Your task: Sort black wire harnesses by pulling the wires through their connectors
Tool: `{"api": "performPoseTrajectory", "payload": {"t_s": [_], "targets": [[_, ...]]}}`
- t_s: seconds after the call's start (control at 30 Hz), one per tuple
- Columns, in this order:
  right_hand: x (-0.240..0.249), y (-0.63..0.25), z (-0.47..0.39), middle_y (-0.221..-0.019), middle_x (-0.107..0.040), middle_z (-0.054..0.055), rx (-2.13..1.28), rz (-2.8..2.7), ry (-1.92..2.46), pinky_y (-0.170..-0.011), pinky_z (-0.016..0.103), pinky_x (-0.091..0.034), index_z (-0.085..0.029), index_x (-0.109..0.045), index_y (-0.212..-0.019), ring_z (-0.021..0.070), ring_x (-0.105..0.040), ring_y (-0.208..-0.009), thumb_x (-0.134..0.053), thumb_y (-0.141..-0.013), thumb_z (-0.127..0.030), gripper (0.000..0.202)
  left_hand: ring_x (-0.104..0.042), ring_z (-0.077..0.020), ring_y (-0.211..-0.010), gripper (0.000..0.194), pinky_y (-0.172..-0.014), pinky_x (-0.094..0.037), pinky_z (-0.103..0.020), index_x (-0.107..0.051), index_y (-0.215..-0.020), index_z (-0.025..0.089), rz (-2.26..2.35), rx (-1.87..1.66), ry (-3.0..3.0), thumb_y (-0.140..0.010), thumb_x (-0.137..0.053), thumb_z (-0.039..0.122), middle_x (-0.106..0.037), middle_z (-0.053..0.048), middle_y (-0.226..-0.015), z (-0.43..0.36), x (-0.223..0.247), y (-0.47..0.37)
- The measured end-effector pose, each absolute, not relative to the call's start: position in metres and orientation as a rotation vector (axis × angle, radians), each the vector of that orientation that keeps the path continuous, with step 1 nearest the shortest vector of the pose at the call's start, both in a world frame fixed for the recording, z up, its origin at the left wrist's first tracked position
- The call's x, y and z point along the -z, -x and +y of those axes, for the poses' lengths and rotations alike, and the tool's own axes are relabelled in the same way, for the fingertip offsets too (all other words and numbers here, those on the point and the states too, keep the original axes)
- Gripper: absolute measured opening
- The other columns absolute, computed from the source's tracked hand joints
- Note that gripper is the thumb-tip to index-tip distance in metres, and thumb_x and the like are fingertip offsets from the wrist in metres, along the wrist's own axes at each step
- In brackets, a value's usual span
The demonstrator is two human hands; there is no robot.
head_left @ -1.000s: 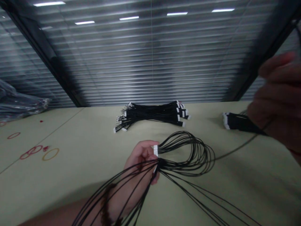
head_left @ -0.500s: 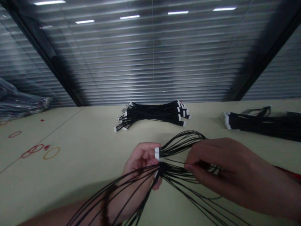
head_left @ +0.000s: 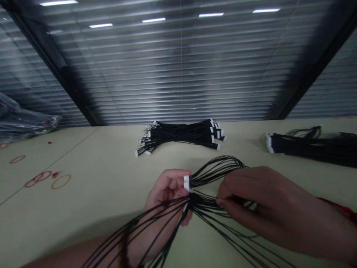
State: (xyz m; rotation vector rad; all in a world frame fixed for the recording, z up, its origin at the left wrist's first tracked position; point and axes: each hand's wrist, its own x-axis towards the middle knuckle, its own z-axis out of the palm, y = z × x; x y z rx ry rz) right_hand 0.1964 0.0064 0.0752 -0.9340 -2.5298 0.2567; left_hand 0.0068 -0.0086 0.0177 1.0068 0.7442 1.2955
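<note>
My left hand [head_left: 167, 193] is closed around a wire harness, its fingers and thumb gripping a white connector [head_left: 186, 183]. Thin black wires [head_left: 205, 201] fan out from around the connectors, some to the right and others down across my left wrist. A looped bunch of black wires [head_left: 223, 163] arches from the upper connector toward my right hand. My right hand [head_left: 259, 201] pinches black wires of the same harness between thumb and forefinger, a little right of the connector. The fingers partly hide where those wires run.
A bundle of black wires with white connectors [head_left: 182, 134] lies near the window blinds [head_left: 178, 74]. Another wire bundle [head_left: 309, 147] is at the right. Red and yellow rubber bands [head_left: 61, 181] lie on the table [head_left: 97, 167] at left, below a clear plastic bag [head_left: 25, 119].
My right hand has shifted slightly left and down, bringing its pinch nearer the connector. My left hand keeps its hold almost unmoved.
</note>
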Motion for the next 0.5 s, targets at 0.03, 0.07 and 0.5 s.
{"api": "performPoseTrajectory", "payload": {"t_s": [0.03, 0.07, 0.5], "targets": [[-0.075, -0.197, 0.007, -0.062, -0.055, -0.003, -0.267, -2.524, 0.942, -0.054, 0.024, -0.031, -0.018, -0.055, -0.069, 0.0091, -0.047, -0.057, -0.048, -0.084, -0.014, 0.017, -0.043, -0.0009, -0.042, 0.018, -0.039, -0.038, -0.011, -0.062, -0.098, 0.022, 0.759, -1.304, -1.005, -0.082, -0.064, 0.027, -0.050, 0.004, -0.070, -0.009, -0.017, -0.007], [-0.076, -0.197, 0.007, -0.061, -0.054, -0.003, -0.282, -2.516, 0.950, -0.053, 0.023, -0.031, -0.018, -0.054, -0.069, 0.0086, -0.046, -0.056, -0.048, -0.085, -0.014, 0.017, -0.043, -0.0010, -0.042, 0.018, -0.039, -0.038, -0.011, -0.062, -0.098, 0.022, 0.763, -1.311, -1.013, -0.082, -0.063, 0.028, -0.049, 0.004, -0.070, -0.009, -0.016, -0.007], [-0.059, -0.178, 0.000, -0.072, -0.059, 0.000, -0.300, -2.455, 0.979, -0.061, 0.025, -0.037, -0.017, -0.059, -0.080, 0.0112, -0.052, -0.066, -0.042, -0.089, -0.013, 0.019, -0.042, -0.0041, -0.048, 0.017, -0.042, -0.038, -0.011, -0.059, -0.104, 0.024, 0.648, -1.190, -1.177, -0.087, -0.056, 0.026, -0.049, 0.004, -0.068, -0.006, -0.001, 0.000]]}}
